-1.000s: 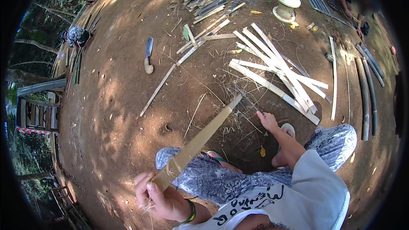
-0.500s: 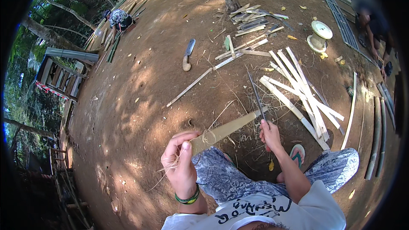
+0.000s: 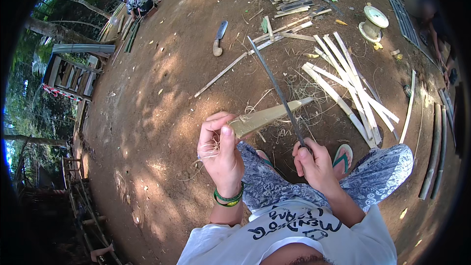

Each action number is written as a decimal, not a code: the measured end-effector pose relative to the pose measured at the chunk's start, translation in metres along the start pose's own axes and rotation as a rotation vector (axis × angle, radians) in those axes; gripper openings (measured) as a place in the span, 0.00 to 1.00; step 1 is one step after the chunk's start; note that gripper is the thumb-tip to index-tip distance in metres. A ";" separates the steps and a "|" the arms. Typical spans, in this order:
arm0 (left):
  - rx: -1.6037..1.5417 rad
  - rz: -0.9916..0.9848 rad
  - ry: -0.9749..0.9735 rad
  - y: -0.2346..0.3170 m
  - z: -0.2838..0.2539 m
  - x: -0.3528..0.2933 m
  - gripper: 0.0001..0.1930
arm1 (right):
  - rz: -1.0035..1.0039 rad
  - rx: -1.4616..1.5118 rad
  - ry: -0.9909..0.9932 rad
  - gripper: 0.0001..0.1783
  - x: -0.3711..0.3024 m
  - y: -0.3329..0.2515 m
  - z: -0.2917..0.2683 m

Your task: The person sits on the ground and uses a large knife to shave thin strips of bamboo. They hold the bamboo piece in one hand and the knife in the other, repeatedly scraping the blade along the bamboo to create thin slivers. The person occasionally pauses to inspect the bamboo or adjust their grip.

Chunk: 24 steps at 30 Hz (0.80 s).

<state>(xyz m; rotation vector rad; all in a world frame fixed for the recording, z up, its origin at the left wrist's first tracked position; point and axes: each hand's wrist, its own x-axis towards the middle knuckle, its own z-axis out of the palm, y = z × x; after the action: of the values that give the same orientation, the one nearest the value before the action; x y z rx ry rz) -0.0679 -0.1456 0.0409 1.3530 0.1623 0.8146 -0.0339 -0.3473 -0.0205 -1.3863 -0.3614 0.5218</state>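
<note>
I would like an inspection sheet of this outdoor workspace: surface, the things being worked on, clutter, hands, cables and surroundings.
Surface: bare brown dirt ground, sun-dappled, with loose fibres and shavings.
Job's things: a split bamboo strip held near one end; a long dark blade laid across it.
Clutter: pale bamboo slats at the right, a pile of short offcuts, a big knife lying on the ground, a white spool.
Hands: left hand grips the strip; right hand grips the blade's handle.
Cables: nothing seen.
Surroundings: trees at the left, a wooden frame, another person crouching far off.
</note>
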 end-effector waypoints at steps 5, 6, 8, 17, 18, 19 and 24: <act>0.101 0.211 0.004 -0.014 0.013 -0.018 0.08 | -0.074 -0.107 -0.141 0.26 -0.020 -0.028 0.012; 0.107 0.234 0.008 -0.016 0.015 -0.020 0.08 | -0.114 -0.122 -0.129 0.27 -0.021 -0.032 0.015; 0.040 0.150 0.084 -0.015 0.016 -0.030 0.11 | -0.197 -0.153 -0.120 0.29 -0.021 -0.038 0.018; 0.097 0.195 0.145 -0.014 0.023 -0.038 0.10 | -0.180 -0.269 -0.075 0.30 -0.014 -0.024 0.015; 0.109 0.188 0.151 -0.014 0.022 -0.037 0.10 | -0.176 -0.282 -0.050 0.29 -0.012 -0.019 0.015; 0.123 0.181 0.158 -0.013 0.019 -0.036 0.10 | -0.137 -0.304 -0.057 0.28 -0.013 -0.023 0.018; 0.055 0.123 0.121 -0.015 0.010 -0.045 0.09 | -0.181 -0.305 -0.036 0.27 -0.014 -0.016 0.018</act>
<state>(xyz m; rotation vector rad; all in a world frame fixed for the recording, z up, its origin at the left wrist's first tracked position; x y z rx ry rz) -0.0888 -0.1808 0.0140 1.3764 0.1985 1.0024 -0.0530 -0.3409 -0.0015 -1.6194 -0.6092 0.3516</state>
